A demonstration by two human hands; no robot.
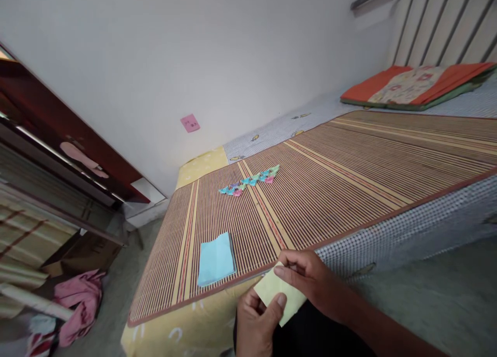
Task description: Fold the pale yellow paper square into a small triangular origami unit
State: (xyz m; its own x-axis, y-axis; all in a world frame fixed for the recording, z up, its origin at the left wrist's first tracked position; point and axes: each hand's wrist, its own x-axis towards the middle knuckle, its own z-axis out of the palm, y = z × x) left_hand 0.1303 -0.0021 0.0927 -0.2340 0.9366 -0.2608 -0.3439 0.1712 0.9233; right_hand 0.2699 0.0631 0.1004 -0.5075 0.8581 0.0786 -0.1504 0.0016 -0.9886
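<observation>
A pale yellow-green paper square is held over my lap, just off the mat's front edge. My left hand grips its lower left side, thumb on top and fingers beneath. At the upper right corner, my right hand pinches the same sheet between thumb and fingers. On the mat to the left of my hands lies a stack of light blue paper. Farther back, small folded paper triangles in blue, green, pink and purple form a zigzag row.
A striped woven mat covers most of the bed. Folded orange and floral bedding lies at the far right by the slatted headboard. A pink note sticks to the wall. Pink cloth lies at the lower left.
</observation>
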